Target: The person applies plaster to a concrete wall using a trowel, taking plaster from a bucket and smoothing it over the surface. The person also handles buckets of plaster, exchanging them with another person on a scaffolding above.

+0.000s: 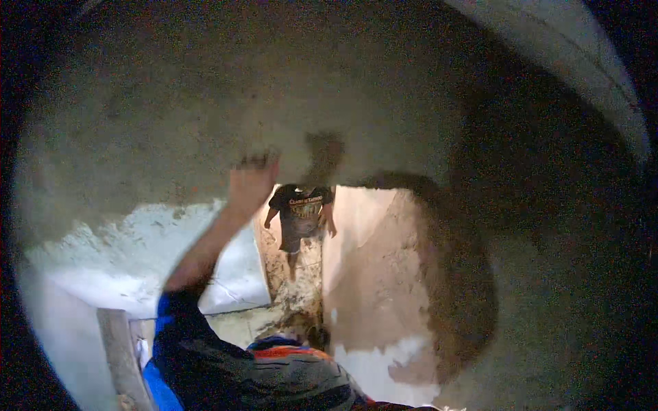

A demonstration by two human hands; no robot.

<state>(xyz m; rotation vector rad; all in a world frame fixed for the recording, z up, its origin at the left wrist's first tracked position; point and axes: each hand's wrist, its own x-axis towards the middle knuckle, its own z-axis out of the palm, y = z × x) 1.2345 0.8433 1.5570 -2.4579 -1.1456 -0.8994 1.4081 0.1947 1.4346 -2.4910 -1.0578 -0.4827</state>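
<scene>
My left hand (pixel 255 183) is raised on a bare forearm that comes out of a dark blue sleeve. It is in front of a broad grey plastered surface (pixel 171 116). Motion and dim light smear the fingers, so I cannot tell whether they touch the surface or hold anything. A dark blurred shadow (pixel 323 152) falls on the plaster to the right of the hand. My right hand does not show.
Beyond my arm stands another person (pixel 301 216) in a dark printed T-shirt and shorts. White wall (pixel 116 246) borders the grey plaster's ragged edge at left. A board-like upright (pixel 120 349) stands lower left. Shadow covers much of the right side.
</scene>
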